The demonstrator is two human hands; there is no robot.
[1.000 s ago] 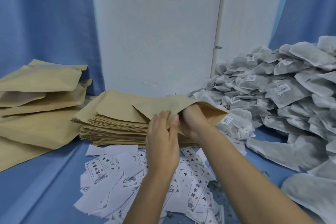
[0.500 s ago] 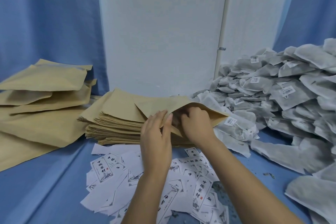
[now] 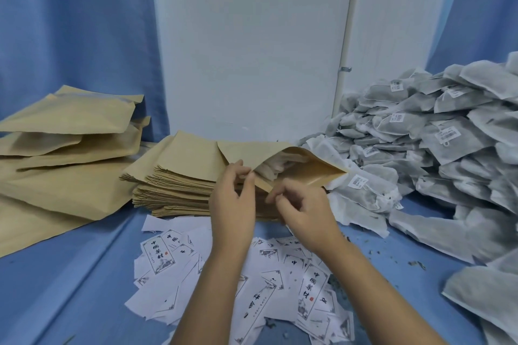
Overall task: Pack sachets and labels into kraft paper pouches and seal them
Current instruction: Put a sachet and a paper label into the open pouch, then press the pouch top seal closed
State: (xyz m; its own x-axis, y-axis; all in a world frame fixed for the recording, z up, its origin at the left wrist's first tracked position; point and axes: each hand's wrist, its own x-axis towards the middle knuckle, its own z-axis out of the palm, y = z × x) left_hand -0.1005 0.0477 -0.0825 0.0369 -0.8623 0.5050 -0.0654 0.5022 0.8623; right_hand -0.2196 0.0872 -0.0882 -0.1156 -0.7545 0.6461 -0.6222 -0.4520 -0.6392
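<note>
While my left hand [image 3: 232, 204] pinches the pouch [image 3: 252, 152] by its upper lip, a sachet [image 3: 273, 166] beyond lies half hidden inside. My right hand [image 3: 304, 211] curls alongside; whether it grips anything, I cannot tell

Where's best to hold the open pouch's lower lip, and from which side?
I'd pinch the pouch by its lower lip, at the near edge, coming from the front right: the mouth gapes that way, and the left hand pinches the upper lip.

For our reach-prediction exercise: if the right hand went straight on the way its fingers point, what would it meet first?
Probably the lower lip of the open kraft pouch, ahead of the right hand; depth is unclear, so they may already touch.
</note>
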